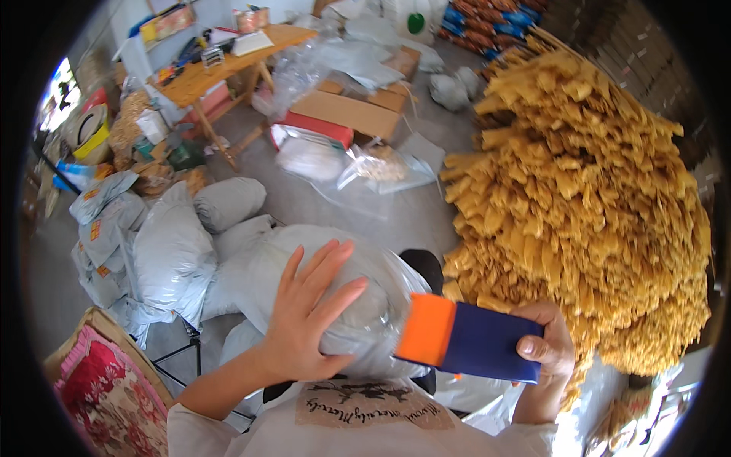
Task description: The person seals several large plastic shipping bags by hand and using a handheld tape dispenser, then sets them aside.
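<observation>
My right hand (545, 337) grips a flat orange and dark-blue tool (491, 343) by its blue end, thumb on top. It looks like a packing-tape dispenser, and its orange end points left with a toothed edge. My left hand (311, 320) is spread with its fingers apart over a full, pale grey plastic bag (371, 303) in front of me. The palm seems to rest on the bag, though contact is hard to tell. Clear, shiny film shows on the bag's right side, beside the tool's orange end.
A tall heap of crinkled yellow-brown pieces (571, 200) rises on my right. More filled grey bags (174, 257) stand at left, near a floral cloth (114, 394). Farther off are an open cardboard box (345, 114), clear plastic bags on the floor, and a wooden table (194, 83) with tools.
</observation>
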`<state>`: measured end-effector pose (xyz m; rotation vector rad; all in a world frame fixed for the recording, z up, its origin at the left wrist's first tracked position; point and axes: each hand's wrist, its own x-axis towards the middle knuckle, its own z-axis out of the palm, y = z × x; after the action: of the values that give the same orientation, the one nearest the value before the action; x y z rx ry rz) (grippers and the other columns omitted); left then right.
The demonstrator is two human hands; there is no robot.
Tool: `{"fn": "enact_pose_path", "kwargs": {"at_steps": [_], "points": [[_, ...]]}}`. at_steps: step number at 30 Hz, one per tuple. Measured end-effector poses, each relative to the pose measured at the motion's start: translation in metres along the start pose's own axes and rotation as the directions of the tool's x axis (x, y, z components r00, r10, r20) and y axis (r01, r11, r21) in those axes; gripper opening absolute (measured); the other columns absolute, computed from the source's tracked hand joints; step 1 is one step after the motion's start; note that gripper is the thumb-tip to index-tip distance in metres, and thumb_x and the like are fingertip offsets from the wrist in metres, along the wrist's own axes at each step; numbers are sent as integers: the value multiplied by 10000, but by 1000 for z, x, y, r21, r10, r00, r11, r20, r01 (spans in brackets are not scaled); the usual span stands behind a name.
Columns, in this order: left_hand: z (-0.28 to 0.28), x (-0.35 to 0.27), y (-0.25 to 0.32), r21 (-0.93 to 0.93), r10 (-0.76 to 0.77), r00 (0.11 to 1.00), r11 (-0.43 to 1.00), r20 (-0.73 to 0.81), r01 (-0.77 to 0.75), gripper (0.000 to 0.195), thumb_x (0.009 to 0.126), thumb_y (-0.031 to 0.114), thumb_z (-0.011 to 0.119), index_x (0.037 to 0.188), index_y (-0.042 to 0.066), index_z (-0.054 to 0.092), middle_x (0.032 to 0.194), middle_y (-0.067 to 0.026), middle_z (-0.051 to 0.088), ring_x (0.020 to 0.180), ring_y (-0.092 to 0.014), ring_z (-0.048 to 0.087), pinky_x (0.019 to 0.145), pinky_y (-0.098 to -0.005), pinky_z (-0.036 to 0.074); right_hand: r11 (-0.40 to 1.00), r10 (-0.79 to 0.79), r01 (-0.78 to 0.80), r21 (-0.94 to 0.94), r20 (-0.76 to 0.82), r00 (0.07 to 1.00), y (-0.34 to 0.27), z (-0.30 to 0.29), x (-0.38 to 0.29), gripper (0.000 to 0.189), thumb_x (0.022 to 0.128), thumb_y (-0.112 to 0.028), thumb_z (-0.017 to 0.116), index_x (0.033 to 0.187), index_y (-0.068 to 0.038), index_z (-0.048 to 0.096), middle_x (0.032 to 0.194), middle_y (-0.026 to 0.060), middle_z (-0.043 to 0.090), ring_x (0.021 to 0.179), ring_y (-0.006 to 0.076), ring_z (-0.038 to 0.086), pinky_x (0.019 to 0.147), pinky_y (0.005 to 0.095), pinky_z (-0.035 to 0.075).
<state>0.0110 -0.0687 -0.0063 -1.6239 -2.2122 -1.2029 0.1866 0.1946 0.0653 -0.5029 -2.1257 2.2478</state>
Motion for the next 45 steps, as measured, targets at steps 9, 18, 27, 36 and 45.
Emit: {"fn": "enact_pose_path", "kwargs": {"at_steps": [9,18,27,36,45], "points": [[-4,36,-6,241,167,978,951,128,-194,394,644,37,526,980,166,687,1229,-70,564,1230,-345,420,1022,-590,181,986,130,-108,-129,179,975,68,-76,-37,389,763,-316,685,810,62,604,607,33,541,542,97,487,480,225,368],[44,19,44,530,176,835,700,522,-479,450,731,221,479,1059,-56,613,1229,-188,536,1229,-316,429,1063,-442,222,691,207,-15,-723,178,962,15,-22,-20,352,801,-340,638,881,3,631,568,124,569,488,236,563,483,312,425],[45,17,44,525,165,788,662,593,-534,488,766,235,458,1129,-72,568,1287,-246,465,1252,-391,382,1056,-470,231,259,281,86,-962,160,946,-21,30,-3,336,824,-350,565,828,-16,605,625,154,607,602,346,605,566,428,478],[47,7,52,304,195,548,660,813,-687,411,804,225,484,1143,17,588,1323,-195,450,1220,-420,403,1034,-489,272,220,-84,-36,-975,-55,995,-8,17,-3,268,737,-280,677,810,-25,643,586,145,592,554,337,583,516,387,451],[-29,-45,-34,-844,-661,739,465,-130,267,477,833,225,591,1244,10,481,1291,-165,472,1168,-282,468,994,-370,349,800,-340,122,-588,-276,899,8,-21,-3,379,752,-321,715,688,31,589,520,1,502,495,57,410,438,235,324]]}}
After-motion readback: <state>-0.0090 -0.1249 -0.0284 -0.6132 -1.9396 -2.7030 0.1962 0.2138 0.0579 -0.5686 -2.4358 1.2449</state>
